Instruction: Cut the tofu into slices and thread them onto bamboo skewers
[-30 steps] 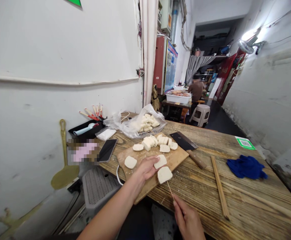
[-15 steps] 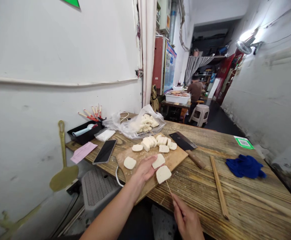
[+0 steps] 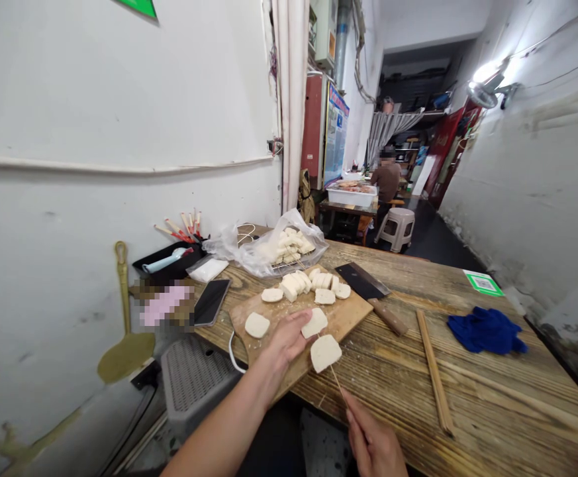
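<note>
1. Left hand (image 3: 289, 336) laid on the cutting board (image 3: 348, 317) at the tabletop's (image 3: 467, 411) near-left edge, grip pinched on a white slice (image 3: 314, 322); fingertips partly hidden under that slice.
2. Right hand (image 3: 375, 445) at the bottom edge, cut off below the knuckles, grip clenched on a thin skewer (image 3: 337, 382) (barely visible).
3. Skewered slice (image 3: 325, 352) on the skewer's far end, over the board's near corner, just beside the held slice.
4. Cleaver (image 3: 368, 291) off the board's right edge; chopsticks (image 3: 435, 371) and blue cloth (image 3: 486, 330) further right.
5. Pink item (image 3: 164, 305) at the left edge blurred, not identifiable.
</note>
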Motion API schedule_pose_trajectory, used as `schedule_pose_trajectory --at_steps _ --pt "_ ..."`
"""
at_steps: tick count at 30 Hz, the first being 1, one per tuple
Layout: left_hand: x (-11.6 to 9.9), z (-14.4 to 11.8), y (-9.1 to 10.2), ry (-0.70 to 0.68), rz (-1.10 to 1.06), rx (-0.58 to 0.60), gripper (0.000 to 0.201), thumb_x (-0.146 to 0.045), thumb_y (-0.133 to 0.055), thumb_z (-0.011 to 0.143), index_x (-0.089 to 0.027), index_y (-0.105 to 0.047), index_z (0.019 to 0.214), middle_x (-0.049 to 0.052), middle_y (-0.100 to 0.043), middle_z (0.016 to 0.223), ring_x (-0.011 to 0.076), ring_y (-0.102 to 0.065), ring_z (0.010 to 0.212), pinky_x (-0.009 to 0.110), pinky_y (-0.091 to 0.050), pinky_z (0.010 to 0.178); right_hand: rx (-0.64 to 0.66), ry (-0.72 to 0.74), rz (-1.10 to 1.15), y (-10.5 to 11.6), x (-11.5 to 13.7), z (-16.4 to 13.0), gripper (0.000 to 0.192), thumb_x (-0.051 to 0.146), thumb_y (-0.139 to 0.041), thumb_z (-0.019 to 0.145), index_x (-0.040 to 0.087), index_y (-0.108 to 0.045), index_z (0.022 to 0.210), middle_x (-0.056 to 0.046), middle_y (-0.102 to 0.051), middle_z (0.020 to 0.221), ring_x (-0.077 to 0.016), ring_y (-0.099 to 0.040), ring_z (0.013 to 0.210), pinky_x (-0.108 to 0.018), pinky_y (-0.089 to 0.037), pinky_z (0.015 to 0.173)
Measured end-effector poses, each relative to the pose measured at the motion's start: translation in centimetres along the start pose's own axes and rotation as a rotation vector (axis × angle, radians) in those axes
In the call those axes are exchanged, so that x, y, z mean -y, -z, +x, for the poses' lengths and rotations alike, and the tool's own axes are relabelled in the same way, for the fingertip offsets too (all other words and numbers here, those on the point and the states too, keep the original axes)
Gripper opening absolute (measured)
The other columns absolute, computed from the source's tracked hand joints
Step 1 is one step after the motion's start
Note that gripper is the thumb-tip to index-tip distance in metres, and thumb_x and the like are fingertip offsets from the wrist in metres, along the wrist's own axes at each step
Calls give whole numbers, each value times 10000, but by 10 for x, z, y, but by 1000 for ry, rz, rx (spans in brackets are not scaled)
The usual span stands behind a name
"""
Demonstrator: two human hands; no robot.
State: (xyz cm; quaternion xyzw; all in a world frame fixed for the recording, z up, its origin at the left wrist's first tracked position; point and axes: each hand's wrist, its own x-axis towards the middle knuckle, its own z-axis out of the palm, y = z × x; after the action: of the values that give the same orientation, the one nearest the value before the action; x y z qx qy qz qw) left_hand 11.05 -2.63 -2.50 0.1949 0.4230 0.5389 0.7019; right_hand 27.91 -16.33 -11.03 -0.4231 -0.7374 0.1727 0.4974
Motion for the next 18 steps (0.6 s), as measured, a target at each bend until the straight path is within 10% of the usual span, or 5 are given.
schedule_pose_trajectory --at_steps 18 --pt "-7 -5 -1 3 3 54 80 -64 -535 774 -69 -615 768 107 -676 749 174 -637 662 355 -540 720 -99 7 -34 2 11 15 337 281 -394 906 215 -579 1179 -60 -675 1020 -162 -645 907 -215 -503 797"
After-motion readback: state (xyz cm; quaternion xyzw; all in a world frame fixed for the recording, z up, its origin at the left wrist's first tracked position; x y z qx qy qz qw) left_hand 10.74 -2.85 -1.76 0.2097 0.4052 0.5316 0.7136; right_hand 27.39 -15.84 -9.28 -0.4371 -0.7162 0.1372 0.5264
